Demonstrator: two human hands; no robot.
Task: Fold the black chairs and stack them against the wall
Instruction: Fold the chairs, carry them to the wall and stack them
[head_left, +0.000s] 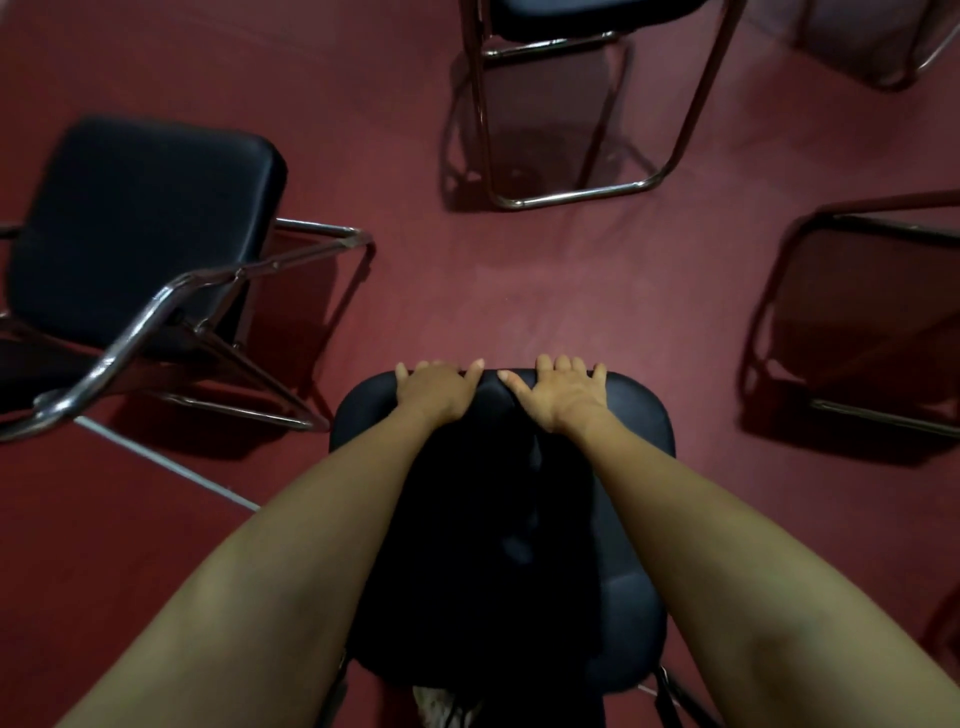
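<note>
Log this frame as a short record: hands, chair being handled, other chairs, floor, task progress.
left hand: grips the far edge of the near chair seat, thumb on top
right hand: grips the same edge, beside the left hand
near chair: black padded seat, looks level, not folded
left chair: unfolded, chrome frame
far chair: standing, mostly cut off
right chair: only frame visible
floor: dark red carpet
wall: not in view
progress: no folded chair visible

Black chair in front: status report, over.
On near chair, far seat edge: left hand, right hand gripping. Not yet folded. Close by: left chair, far chair, right chair.
</note>
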